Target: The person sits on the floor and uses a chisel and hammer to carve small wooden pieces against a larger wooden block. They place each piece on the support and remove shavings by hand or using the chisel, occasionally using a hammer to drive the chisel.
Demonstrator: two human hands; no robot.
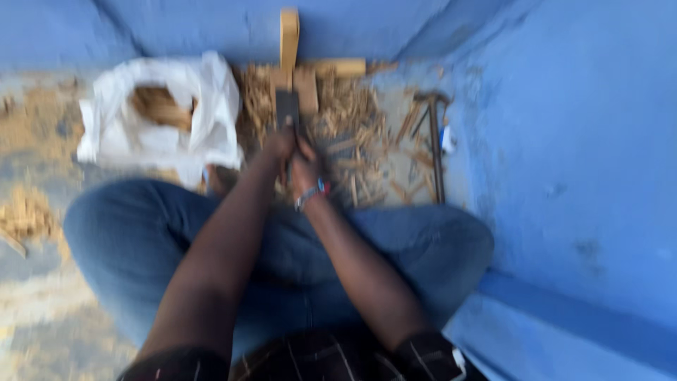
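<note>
The picture is blurred by motion. My left hand point(278, 143) and my right hand point(305, 169) are together in front of my crossed legs, both wrapped round the handle of a dark flat-bladed tool point(287, 111) that points away from me. The blade sits over a pile of split wood strips point(345, 134) on the floor. An upright wooden stick point(289, 39) stands just beyond the blade, with a short wooden block point(337, 68) lying across its foot. A bracelet shows on my right wrist.
A white plastic bag point(159, 116) holding wood shavings lies to the left. A hammer point(434, 141) rests on the floor at the right, by the blue wall point(578, 141). Sawdust point(25, 212) is scattered at the far left.
</note>
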